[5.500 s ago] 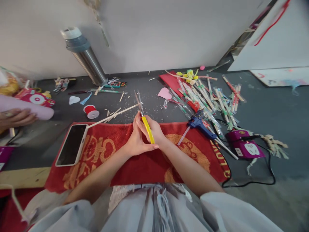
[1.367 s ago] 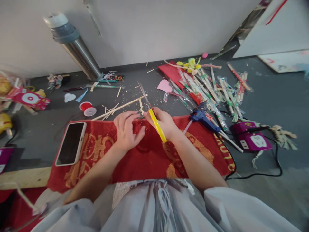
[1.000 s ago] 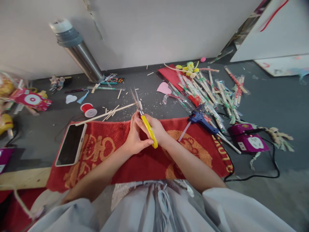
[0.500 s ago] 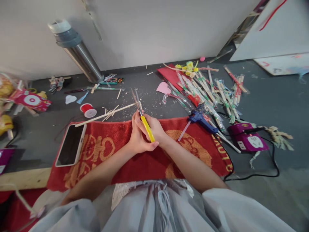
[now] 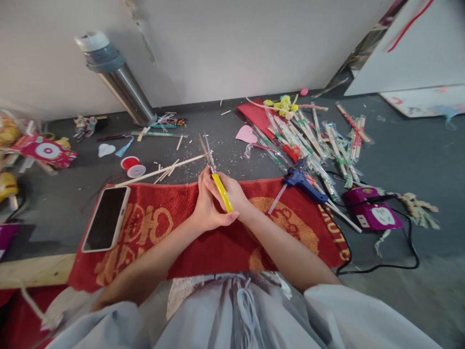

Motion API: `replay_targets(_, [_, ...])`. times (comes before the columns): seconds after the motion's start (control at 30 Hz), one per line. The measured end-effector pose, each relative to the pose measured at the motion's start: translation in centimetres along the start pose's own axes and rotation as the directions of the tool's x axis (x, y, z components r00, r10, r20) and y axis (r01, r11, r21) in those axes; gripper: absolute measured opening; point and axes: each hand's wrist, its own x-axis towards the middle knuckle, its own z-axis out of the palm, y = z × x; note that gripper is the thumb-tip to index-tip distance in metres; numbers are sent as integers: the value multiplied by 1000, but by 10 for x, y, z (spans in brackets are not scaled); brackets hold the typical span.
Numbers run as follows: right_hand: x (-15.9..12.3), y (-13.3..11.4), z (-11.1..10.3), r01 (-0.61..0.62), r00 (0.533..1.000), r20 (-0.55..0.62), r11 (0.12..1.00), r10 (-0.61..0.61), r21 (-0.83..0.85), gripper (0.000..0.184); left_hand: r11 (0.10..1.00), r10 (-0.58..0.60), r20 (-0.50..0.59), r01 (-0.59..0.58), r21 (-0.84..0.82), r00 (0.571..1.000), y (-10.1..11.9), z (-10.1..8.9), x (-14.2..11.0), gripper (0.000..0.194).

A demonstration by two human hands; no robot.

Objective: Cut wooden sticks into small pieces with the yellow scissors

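My left hand and my right hand are clasped together over the red towel, both closed around a pair of scissors. One yellow handle shows between them. The blades point away from me and stand a little apart. A thin wooden stick slants in from the left, its right end at the blades. Its left end lies by the top of a phone. Pale crumbs and short cut sticks are scattered on the grey table beyond my hands.
Right of my hands lie a blue glue gun, a purple power socket with a black cord, and several wrapped sticks. A steel flask stands back left, behind a red spool. A pink paper heart lies ahead.
The stick's left end has shifted slightly away from me, toward the towel's far edge. Both hands keep the same grip on the scissors.
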Motion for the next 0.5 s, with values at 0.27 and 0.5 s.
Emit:
replay_targets(0.27, [0,-5,-1,-103,994,34,994,102,44,32,997,-57,29,59,-45,998,2,-5,-4,122])
replay_targets(0.5, [5,-8,-10,-191,977,115,979,182,72,42,996,-53,73,58,-65,996,3,-6,-1,121])
